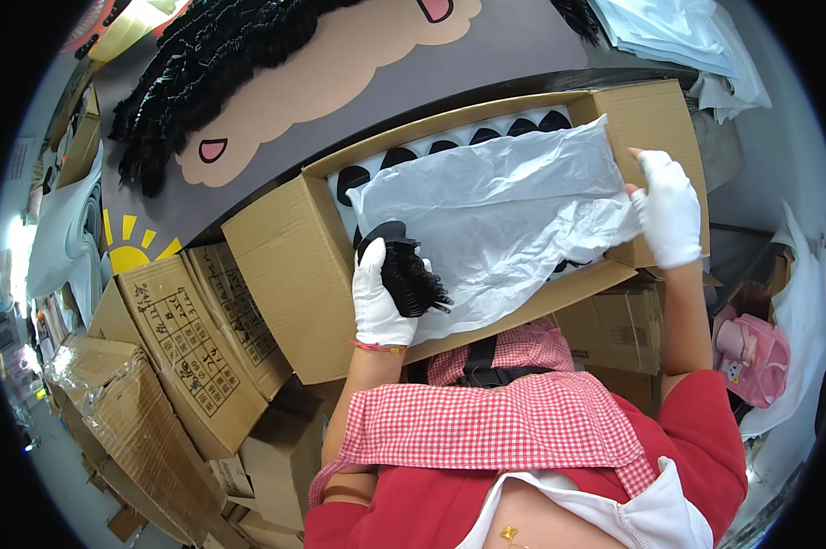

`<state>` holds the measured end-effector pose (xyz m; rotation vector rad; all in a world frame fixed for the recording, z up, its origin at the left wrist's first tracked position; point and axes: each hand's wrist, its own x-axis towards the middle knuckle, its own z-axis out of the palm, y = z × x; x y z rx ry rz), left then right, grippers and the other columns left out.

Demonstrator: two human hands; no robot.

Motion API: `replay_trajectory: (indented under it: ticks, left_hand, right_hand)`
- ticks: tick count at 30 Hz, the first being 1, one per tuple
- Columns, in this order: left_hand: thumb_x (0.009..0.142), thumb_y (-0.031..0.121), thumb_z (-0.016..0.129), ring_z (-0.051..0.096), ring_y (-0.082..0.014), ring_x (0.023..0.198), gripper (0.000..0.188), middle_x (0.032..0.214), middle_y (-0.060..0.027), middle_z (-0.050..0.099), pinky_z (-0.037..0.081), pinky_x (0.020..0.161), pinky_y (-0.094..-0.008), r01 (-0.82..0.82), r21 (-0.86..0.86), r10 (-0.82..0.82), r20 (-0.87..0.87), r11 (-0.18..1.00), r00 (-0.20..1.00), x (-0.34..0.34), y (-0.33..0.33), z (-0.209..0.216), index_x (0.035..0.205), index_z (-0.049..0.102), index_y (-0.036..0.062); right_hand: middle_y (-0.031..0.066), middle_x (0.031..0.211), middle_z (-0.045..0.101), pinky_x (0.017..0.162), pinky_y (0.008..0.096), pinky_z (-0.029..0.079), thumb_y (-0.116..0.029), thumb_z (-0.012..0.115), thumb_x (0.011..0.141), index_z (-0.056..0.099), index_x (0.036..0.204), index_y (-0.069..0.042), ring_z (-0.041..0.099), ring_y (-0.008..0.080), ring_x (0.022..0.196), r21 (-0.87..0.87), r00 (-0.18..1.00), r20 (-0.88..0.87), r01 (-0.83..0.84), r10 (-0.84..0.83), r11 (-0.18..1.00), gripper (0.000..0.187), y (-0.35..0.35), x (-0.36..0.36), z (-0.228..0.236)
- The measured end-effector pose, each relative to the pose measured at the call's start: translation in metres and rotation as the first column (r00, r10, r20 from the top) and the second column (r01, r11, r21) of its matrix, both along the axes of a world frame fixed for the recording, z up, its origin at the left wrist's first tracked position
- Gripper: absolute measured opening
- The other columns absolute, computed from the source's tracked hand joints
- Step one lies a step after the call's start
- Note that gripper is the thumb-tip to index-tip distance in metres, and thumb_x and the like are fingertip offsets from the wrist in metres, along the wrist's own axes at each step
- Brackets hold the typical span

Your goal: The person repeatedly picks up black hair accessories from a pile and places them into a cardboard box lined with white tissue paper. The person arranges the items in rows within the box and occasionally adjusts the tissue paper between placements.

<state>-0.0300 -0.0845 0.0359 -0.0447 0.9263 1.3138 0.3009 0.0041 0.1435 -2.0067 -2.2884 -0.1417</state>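
Fingers of the left hand (pixel 383 309) grip a black fringed bundle (pixel 402 267) over the open carton (pixel 280 274), its strands (pixel 420 291) liable to snag the white sheet (pixel 491 215) if dragged; whether the right hand (pixel 669 210) grips anything is unclear.

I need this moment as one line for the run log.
left hand: holds black bristly piece | right hand: at edge of white sheet, grip unclear | cardboard box: open, black items showing past sheet
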Motion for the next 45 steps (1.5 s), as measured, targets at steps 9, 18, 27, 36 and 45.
replay_trajectory:
  ticks: [9, 18, 27, 36, 45]
  left_hand:
    - [0.091, 0.023, 0.064, 0.062, -0.0194, 0.07, 0.036, 0.094, -0.0077, 0.065, 0.055, 0.061, -0.034, -0.013, 0.031, 0.024, -0.386, 0.999, 0.922, -0.003, 0.017, -0.008, 0.122, 0.057, 0.0063]
    - [0.093, 0.021, 0.06, 0.062, -0.0202, 0.094, 0.055, 0.127, -0.009, 0.058, 0.057, 0.073, -0.039, 0.133, 0.149, -0.103, -0.191, 0.98, 0.976, 0.021, 0.017, 0.023, 0.143, 0.037, 0.0171]
    - [0.091, 0.02, 0.064, 0.063, -0.0213, 0.094, 0.059, 0.108, -0.0072, 0.064, 0.055, 0.076, -0.0388, 0.055, -0.025, -0.06, -0.367, 0.998, 0.928, -0.006, 0.064, -0.033, 0.143, 0.038, 0.0117]
    - [0.091, 0.032, 0.063, 0.062, -0.0209, 0.08, 0.03, 0.091, -0.0056, 0.065, 0.053, 0.067, -0.0371, 0.055, -0.122, -0.078, -0.187, 0.991, 0.979, -0.017, 0.073, -0.044, 0.111, 0.061, 0.0096]
    - [0.091, 0.037, 0.062, 0.059, -0.021, 0.076, 0.03, 0.085, -0.0049, 0.064, 0.052, 0.068, -0.037, 0.075, -0.163, -0.109, -0.209, 0.984, 0.972, -0.017, 0.077, -0.041, 0.1, 0.065, 0.0096]
  right_hand:
    - [0.0114, 0.145, 0.044, 0.11, 0.0534, 0.029, -0.027, 0.073, 0.077, 0.059, 0.126, -0.009, 0.038, 0.0328, 0.135, -0.085, 0.831, -0.014, -0.555, 0.556, 0.827, 0.054, 0.047, -0.079, -0.128]
    - [0.0189, 0.148, 0.039, 0.111, 0.0566, 0.027, -0.036, 0.069, 0.081, 0.048, 0.139, -0.005, 0.035, 0.0397, 0.137, -0.195, 0.885, -0.198, -0.457, 0.421, 0.868, 0.069, -0.009, -0.139, -0.133]
    - [0.0172, 0.149, 0.038, 0.113, 0.0517, 0.026, -0.056, 0.068, 0.077, 0.046, 0.141, -0.007, 0.033, 0.037, 0.139, -0.171, 0.848, -0.113, -0.531, 0.519, 0.83, 0.084, 0.036, -0.125, -0.139]
    - [0.0228, 0.146, 0.038, 0.112, 0.0472, 0.029, -0.048, 0.072, 0.077, 0.048, 0.138, -0.004, 0.032, 0.0358, 0.139, -0.04, 0.96, -0.004, -0.279, 0.279, 0.96, 0.08, 0.046, -0.019, -0.125]
    - [0.007, 0.094, 0.061, 0.073, 0.0406, 0.048, -0.018, 0.074, 0.065, 0.064, 0.087, -0.01, 0.06, 0.0269, 0.087, -0.266, 0.723, -0.151, -0.687, 0.674, 0.677, 0.026, -0.019, -0.037, -0.113]
